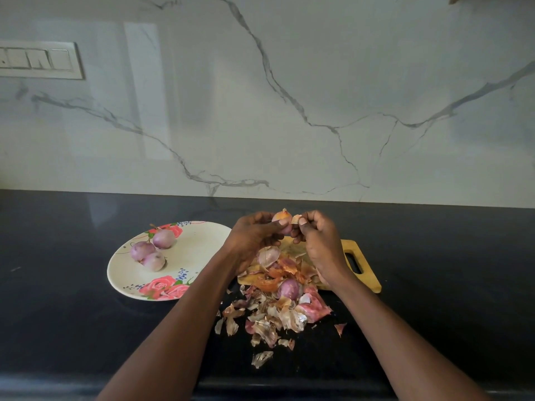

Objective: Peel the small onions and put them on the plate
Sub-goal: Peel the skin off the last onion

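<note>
My left hand [254, 231] grips a small onion [282, 217] with orange-brown skin, held up above the wooden cutting board [363, 263]. My right hand [318, 235] pinches a flake of skin [296, 219] at the onion's right side. Three peeled purple onions [152, 250] lie on the left part of the floral plate [199, 244], which sits left of my hands. Another onion [288, 288] lies among the peels at the board's front edge.
A heap of loose onion skins [272, 311] covers the board's front and spills onto the black counter [58, 285] toward me. A marble wall with a switch panel [40, 60] rises behind the counter.
</note>
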The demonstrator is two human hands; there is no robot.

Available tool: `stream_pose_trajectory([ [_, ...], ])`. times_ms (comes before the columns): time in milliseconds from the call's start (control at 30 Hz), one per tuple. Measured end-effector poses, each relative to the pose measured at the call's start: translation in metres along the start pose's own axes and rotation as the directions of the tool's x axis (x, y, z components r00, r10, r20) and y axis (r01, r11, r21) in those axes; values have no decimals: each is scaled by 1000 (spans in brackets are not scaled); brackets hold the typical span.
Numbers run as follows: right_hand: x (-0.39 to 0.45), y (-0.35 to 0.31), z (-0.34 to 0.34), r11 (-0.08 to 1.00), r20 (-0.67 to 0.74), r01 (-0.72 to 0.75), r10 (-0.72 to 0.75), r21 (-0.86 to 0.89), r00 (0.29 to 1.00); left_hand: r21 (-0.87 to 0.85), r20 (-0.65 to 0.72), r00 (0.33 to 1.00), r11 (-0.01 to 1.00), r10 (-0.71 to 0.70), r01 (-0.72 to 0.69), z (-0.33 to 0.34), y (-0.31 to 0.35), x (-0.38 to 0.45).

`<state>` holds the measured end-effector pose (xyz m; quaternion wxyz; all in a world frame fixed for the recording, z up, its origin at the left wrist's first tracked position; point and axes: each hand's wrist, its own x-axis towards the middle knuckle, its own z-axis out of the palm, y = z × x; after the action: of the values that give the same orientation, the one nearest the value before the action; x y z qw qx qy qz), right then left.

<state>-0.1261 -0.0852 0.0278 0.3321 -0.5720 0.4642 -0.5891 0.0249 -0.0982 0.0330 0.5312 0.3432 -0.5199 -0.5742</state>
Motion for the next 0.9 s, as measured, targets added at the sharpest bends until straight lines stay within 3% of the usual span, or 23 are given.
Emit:
stream_pose_trajectory([
  [533,1,0,0,1000,12,9,-9,13,1000,-167,-12,996,982,-88,84,-1,3,2],
  [900,2,0,-1,1000,-6,26,-26,17,1000,-189,-52,993,977,-106,95,-2,5,2],
])
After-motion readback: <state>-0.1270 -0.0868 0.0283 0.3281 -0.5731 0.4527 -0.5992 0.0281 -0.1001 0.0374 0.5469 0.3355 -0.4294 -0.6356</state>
